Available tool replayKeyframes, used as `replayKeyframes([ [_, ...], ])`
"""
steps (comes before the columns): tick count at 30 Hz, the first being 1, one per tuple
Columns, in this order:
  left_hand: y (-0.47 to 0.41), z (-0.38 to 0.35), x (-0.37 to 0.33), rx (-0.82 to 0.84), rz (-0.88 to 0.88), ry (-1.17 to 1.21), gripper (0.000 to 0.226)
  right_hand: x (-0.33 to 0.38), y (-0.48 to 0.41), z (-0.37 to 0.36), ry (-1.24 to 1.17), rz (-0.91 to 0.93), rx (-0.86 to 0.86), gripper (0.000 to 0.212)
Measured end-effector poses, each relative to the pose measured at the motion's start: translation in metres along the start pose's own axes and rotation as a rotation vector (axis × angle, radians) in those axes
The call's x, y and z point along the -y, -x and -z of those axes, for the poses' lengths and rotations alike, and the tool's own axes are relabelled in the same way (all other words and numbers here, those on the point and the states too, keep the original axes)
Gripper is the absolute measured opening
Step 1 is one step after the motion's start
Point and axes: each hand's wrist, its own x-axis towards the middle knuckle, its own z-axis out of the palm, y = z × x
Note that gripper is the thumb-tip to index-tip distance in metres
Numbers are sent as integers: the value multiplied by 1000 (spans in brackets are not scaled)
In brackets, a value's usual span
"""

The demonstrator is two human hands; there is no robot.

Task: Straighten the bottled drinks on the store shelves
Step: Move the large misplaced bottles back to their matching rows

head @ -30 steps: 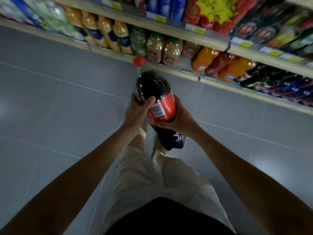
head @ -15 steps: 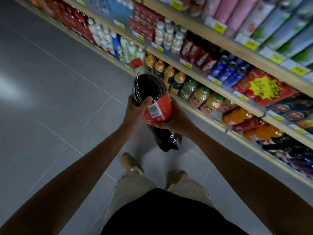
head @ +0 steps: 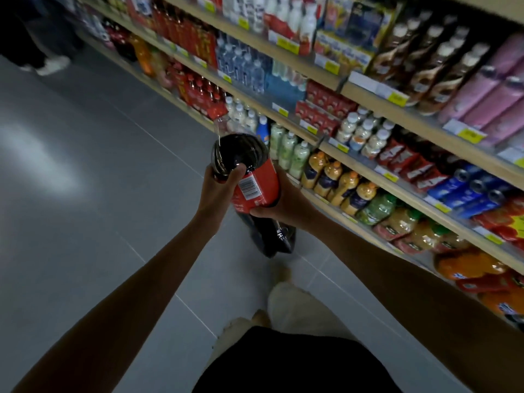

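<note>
A large cola bottle (head: 256,182) with dark liquid, a red label and a red cap is held over the aisle floor, its cap tilted away from me. My left hand (head: 218,191) grips its upper left side, thumb across the label's barcode edge. My right hand (head: 286,207) cups the label from the right and below. The bottle's base points down toward my legs. Store shelves (head: 365,171) run along the right, packed with juice, milk drinks, water and soda bottles.
Grey tiled floor (head: 85,194) fills the left half of the view. Another person's legs and white shoes (head: 48,65) stand at the far top left of the aisle. My own legs and feet (head: 283,304) are below the bottle.
The view has lifted and moved along the aisle, so more and higher shelves show. Both hands keep the same hold on the cola bottle. My feet have stepped forward.
</note>
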Motion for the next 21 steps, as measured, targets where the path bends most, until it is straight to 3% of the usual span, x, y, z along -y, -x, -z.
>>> replayKeyframes([
  [4,-49,49,-13,12,-74,-11,27,18,-71,-28,0,1,22,106],
  [12,-181,166,-22,-121,-9,-6,14,66,-239,-98,-30,21,145,103],
  [21,-290,323,-35,-386,83,69,64,146,-413,-202,30,69,411,100],
])
